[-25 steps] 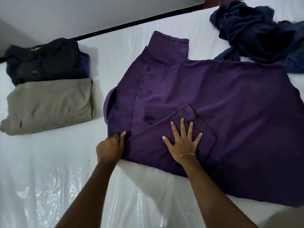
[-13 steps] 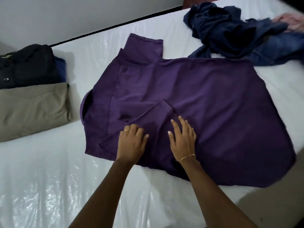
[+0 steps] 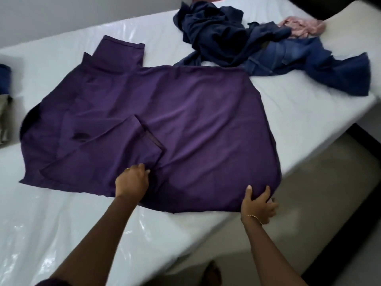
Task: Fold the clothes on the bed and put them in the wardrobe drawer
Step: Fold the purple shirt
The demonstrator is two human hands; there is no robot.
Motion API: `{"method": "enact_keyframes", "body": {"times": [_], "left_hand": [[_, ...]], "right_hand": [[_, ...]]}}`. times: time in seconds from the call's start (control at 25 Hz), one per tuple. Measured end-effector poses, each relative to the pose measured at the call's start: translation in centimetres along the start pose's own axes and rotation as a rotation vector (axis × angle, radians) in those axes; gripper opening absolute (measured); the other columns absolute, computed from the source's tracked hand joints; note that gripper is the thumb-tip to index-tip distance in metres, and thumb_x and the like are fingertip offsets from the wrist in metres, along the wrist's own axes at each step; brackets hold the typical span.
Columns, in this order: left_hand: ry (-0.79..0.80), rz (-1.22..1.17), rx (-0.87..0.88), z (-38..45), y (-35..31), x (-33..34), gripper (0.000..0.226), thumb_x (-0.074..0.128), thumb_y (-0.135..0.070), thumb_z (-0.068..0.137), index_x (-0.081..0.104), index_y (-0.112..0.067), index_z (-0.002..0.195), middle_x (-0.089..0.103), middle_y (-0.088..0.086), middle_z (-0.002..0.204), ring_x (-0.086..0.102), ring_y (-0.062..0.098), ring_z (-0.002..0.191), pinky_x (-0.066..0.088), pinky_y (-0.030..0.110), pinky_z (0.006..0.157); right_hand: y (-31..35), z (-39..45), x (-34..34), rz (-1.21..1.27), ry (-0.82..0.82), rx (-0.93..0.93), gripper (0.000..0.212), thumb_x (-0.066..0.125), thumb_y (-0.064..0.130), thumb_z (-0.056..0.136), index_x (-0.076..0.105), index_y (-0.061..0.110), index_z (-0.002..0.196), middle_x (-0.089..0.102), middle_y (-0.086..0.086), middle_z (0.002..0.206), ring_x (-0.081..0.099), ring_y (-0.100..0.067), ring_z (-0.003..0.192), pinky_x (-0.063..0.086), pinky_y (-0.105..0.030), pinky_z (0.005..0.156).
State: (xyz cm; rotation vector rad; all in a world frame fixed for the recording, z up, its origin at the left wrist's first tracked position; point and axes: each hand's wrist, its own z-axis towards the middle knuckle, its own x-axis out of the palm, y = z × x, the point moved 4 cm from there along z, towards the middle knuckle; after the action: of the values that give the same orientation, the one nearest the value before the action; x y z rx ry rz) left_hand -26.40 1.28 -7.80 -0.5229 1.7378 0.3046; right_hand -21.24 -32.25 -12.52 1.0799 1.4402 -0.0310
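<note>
A purple shirt (image 3: 185,112) lies spread across the white plastic-covered bed (image 3: 51,223), its near sleeve folded inward over the body. My left hand (image 3: 132,180) rests on the shirt's near edge just below that sleeve, fingers curled into the fabric. My right hand (image 3: 258,204) grips the shirt's lower right hem at the bed's edge, thumb on top and fingers under the cloth.
A heap of unfolded dark navy clothes (image 3: 216,34) and blue jeans (image 3: 299,56) lies at the far right, with a pink garment (image 3: 301,27) behind. Folded clothes (image 3: 5,112) peek in at the left edge. The floor (image 3: 309,203) drops off right of the bed.
The view swung right. My right hand left the folded sleeve and slid to the shirt's lower right hem, taking hold of it. My left hand shifted right along the near edge.
</note>
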Motion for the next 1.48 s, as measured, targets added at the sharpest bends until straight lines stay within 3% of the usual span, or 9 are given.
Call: {"method": "enact_keyframes", "body": {"times": [0.2, 0.36, 0.6, 0.76, 0.88, 1.04, 1.24, 1.36, 1.48], "left_hand": [[-0.120, -0.095, -0.171, -1.1, -0.3, 0.5, 0.034, 0.045, -0.031, 0.096, 0.054, 0.002, 0.102, 0.057, 0.022, 0.103, 0.056, 0.040, 0.093, 0.041, 0.040, 0.063], [-0.096, -0.082, -0.289, -2.6, -0.5, 0.6, 0.024, 0.042, -0.020, 0.097, 0.048, 0.003, 0.103, 0.056, 0.026, 0.102, 0.057, 0.045, 0.086, 0.038, 0.042, 0.062], [-0.418, -0.557, -0.717, -2.1, 0.1, -3.5, 0.025, 0.034, -0.010, 0.094, 0.050, 0.005, 0.104, 0.057, 0.032, 0.106, 0.055, 0.047, 0.097, 0.042, 0.048, 0.081], [-0.458, -0.959, -0.855, 2.1, -0.7, -4.3, 0.027, 0.033, -0.010, 0.093, 0.051, 0.000, 0.110, 0.060, 0.019, 0.096, 0.063, 0.038, 0.078, 0.051, 0.044, 0.085], [-0.438, -1.082, -0.867, 4.7, -1.6, -3.7, 0.026, 0.033, -0.005, 0.092, 0.045, -0.002, 0.115, 0.055, 0.007, 0.076, 0.060, 0.026, 0.055, 0.055, 0.046, 0.081], [-0.454, -1.162, -0.741, 5.8, -2.7, -2.3, 0.031, 0.046, -0.009, 0.092, 0.038, -0.003, 0.122, 0.062, 0.013, 0.092, 0.064, 0.030, 0.071, 0.053, 0.043, 0.084], [-0.503, -0.538, -0.139, 3.3, -6.3, -1.1, 0.032, 0.054, -0.025, 0.091, 0.052, -0.002, 0.112, 0.060, 0.017, 0.109, 0.059, 0.034, 0.097, 0.044, 0.039, 0.077], [-0.465, -0.255, 0.378, 2.4, -10.0, 1.1, 0.037, 0.041, -0.033, 0.093, 0.060, -0.004, 0.105, 0.062, 0.017, 0.111, 0.055, 0.036, 0.109, 0.037, 0.041, 0.093], [-0.338, -0.053, 0.534, 2.3, -12.0, 3.2, 0.058, 0.020, -0.041, 0.100, 0.066, -0.007, 0.110, 0.064, 0.013, 0.116, 0.059, 0.033, 0.112, 0.027, 0.042, 0.102]], "right_hand": [[-2.1, 1.9, 0.0, 0.544, 0.362, 0.248, 0.064, 0.065, 0.041, 0.083, 0.038, 0.020, 0.137, 0.050, -0.005, 0.136, 0.054, -0.028, 0.117, 0.045, -0.045, 0.100], [-3.1, 3.2, -1.5, 0.789, 0.437, 0.507, 0.030, 0.067, 0.024, 0.085, 0.058, 0.013, 0.111, 0.062, -0.005, 0.107, 0.062, -0.023, 0.092, 0.053, -0.038, 0.073], [-0.3, 6.0, -4.5, 0.868, 0.336, 0.812, 0.012, 0.046, -0.004, 0.084, 0.048, 0.005, 0.077, 0.050, -0.007, 0.074, 0.048, -0.015, 0.060, 0.044, -0.017, 0.033], [4.2, 9.3, -6.1, 1.142, 0.300, 0.796, 0.019, 0.036, 0.005, 0.096, 0.052, -0.002, 0.087, 0.060, -0.009, 0.078, 0.060, -0.017, 0.069, 0.055, -0.022, 0.079], [5.9, 10.4, -5.4, 1.063, 0.445, 0.618, 0.030, 0.055, 0.033, 0.092, 0.056, 0.004, 0.101, 0.068, 0.006, 0.072, 0.063, 0.002, 0.063, 0.049, -0.009, 0.054], [6.5, 11.6, -3.7, 0.888, 0.093, 0.479, 0.032, 0.035, -0.002, 0.094, 0.041, -0.003, 0.126, 0.061, -0.022, 0.107, 0.061, -0.026, 0.090, 0.051, -0.029, 0.068], [8.6, 6.9, -1.9, 0.127, -0.082, -0.298, 0.040, 0.043, 0.020, 0.088, 0.053, 0.000, 0.121, 0.053, -0.023, 0.120, 0.046, -0.040, 0.113, 0.035, -0.046, 0.092], [6.5, 6.7, -2.5, 0.037, -0.192, -0.191, 0.054, 0.040, 0.020, 0.075, 0.051, 0.003, 0.125, 0.048, -0.021, 0.131, 0.042, -0.041, 0.121, 0.030, -0.052, 0.097], [3.8, 7.7, -3.1, 0.124, -0.095, -0.137, 0.062, 0.041, 0.016, 0.068, 0.048, -0.003, 0.127, 0.047, -0.028, 0.128, 0.043, -0.044, 0.116, 0.036, -0.048, 0.093]]}}
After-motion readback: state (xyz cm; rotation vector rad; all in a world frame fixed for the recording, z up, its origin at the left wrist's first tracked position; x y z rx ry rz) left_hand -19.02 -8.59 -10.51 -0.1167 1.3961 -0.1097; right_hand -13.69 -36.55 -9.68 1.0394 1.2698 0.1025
